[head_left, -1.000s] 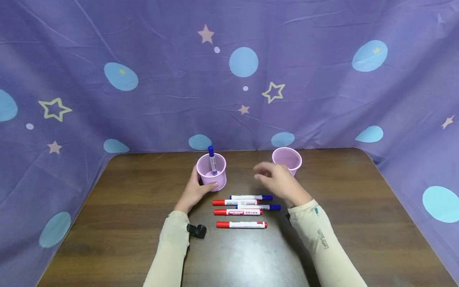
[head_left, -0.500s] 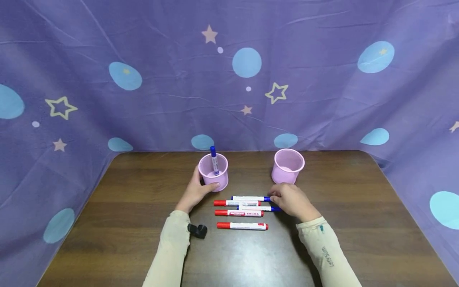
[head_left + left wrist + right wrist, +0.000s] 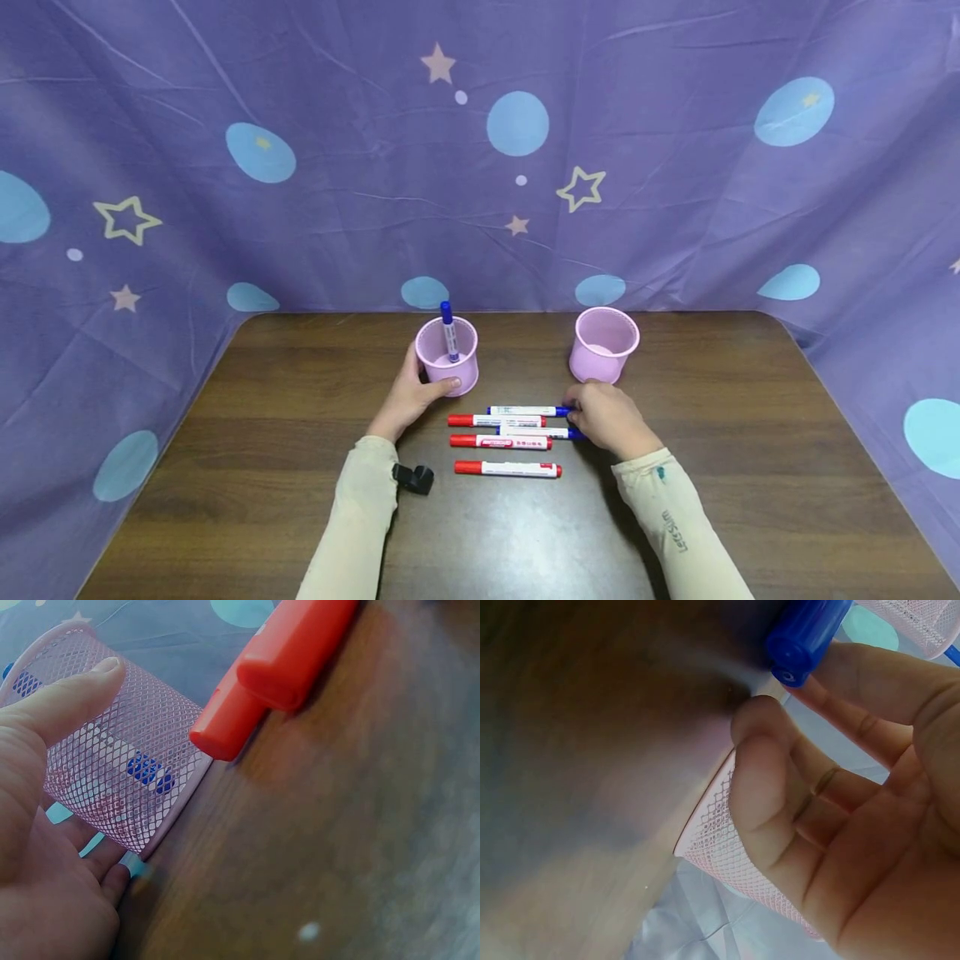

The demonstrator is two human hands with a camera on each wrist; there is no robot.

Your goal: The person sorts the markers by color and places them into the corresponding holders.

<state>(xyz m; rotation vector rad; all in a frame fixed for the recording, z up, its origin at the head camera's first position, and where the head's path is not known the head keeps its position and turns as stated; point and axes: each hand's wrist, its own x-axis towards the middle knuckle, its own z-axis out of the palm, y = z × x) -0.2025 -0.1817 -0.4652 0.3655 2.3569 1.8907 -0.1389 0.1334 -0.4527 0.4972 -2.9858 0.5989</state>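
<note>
Compared with a second ago, the right hand (image 3: 609, 417) has come down from in front of the right pink mesh pen cup (image 3: 597, 367) to the blue ends of the markers. What it's after, I'd say, is the far blue marker (image 3: 527, 411), lying on the desk (image 3: 300, 408) at the back of the row with its blue end at those fingertips. Fingers touch or almost touch the blue there, but I can't tell, even from the wrist view, whether they have a real pinch.

Just in front lie a red marker (image 3: 491, 421) and the near blue marker (image 3: 534, 432), close together and partly overlapping to my eye; two more red markers, the middle one (image 3: 502, 442) and the nearest one (image 3: 510, 469), lie toward the person. So the step looks like picking up, and the next move calls for a firm hold on that one blue end and a lift straight off, without dragging its neighbours.

Over on the other side, the left hand (image 3: 405, 400) grasps the left pink mesh pen cup (image 3: 462, 380), thumb along its wall, while another blue marker (image 3: 449, 329) leans upright inside. No marker shows in the right cup. Purple patterned cloth (image 3: 360, 142) hangs behind it all.
</note>
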